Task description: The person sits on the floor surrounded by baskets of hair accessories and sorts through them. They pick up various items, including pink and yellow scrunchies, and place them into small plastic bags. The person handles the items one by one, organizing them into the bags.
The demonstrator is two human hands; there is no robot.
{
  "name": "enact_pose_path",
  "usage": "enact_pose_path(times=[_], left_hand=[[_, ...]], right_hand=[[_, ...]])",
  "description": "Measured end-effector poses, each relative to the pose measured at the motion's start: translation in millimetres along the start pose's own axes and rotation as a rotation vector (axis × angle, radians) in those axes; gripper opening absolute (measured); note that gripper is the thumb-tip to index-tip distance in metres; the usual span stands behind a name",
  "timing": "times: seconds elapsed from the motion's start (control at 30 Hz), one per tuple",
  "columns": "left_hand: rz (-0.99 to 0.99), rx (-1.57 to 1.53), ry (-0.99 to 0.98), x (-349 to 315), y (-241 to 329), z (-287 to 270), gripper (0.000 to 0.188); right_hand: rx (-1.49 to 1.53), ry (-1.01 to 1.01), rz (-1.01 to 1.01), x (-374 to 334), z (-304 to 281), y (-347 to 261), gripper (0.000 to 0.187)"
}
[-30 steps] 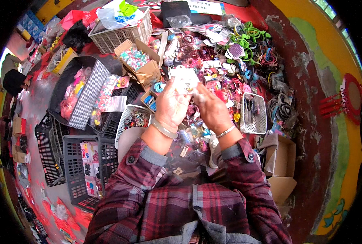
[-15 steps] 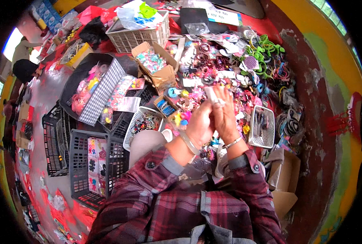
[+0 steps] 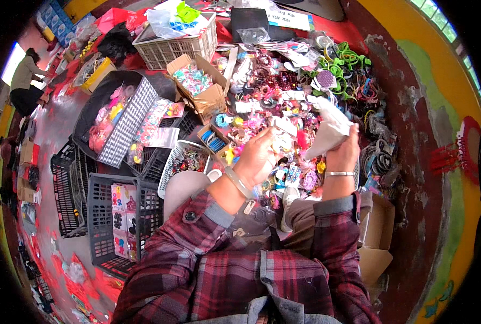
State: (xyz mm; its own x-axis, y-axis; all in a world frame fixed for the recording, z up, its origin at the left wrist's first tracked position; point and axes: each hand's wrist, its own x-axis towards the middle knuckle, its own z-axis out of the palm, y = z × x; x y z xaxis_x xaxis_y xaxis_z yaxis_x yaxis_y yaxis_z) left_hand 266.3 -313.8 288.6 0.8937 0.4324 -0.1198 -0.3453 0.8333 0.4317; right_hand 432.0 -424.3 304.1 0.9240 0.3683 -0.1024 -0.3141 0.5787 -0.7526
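My right hand [image 3: 344,150] grips a thin white sheet [image 3: 329,127], which sticks up and out to the left of the fingers. Whether it is tissue, paper or plastic I cannot tell. Apart from it, on the left, my left hand [image 3: 255,160] is closed, thumb against curled fingers. Something small and whitish shows at its fingertips, too unclear to name. Both hands hover over a heap of small hair accessories [image 3: 300,141] in pink, white and other colours.
Left of my hands stand a white basket [image 3: 167,164], a dark grey crate [image 3: 101,216] with carded items and a cardboard box [image 3: 211,97]. Green headbands [image 3: 346,62] lie at the far right of the heap. Another person [image 3: 24,81] stands at the far left.
My palms, pressed together before, have come apart. The right hand has moved right, and the white sheet now spreads out from it. At far left the other person has straightened up.
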Motion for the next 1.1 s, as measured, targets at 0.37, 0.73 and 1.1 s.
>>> enact_pose_path(times=[0.37,0.73,1.1], left_hand=[[0.122,-0.256,0.057,5,21,3,0.026],[0.619,-0.110,0.099,-65,162,-62,0.024],[0.604,-0.083,0.836,-166,152,-302,0.026]], right_hand=[[-1.376,-0.957,-0.821,-76,43,42,0.045],[-0.659,-0.383,-0.132,-48,-10,25,0.019],[-0.767,-0.328,0.162,-64,-19,32,0.017]])
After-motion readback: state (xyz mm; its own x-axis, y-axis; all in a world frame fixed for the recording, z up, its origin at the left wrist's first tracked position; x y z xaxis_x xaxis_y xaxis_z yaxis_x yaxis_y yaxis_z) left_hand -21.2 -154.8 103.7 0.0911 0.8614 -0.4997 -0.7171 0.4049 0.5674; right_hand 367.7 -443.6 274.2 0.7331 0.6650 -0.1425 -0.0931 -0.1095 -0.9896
